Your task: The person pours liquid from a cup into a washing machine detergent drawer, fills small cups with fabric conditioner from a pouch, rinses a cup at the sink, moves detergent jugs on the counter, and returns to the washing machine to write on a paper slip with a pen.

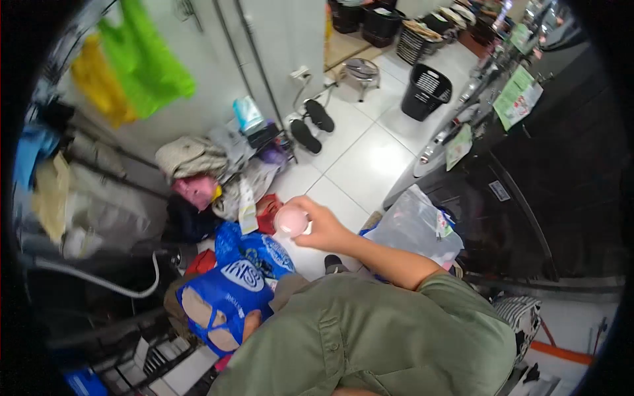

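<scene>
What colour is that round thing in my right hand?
The round thing looks pale pink, head view.

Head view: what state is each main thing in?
Pink round container: held; whether lidded, unclear
Right hand: gripping the container
Left hand: mostly hidden, grip unclear
Blue printed bag: bulging
Green item: hanging
Black basket: upright, open-topped
Stool: upright
Black footwear: unworn

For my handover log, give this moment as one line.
right hand: holds round pinkish container | left hand: partly hidden, at blue bag, grip unclear | beyond: black basket on tiled floor
</scene>
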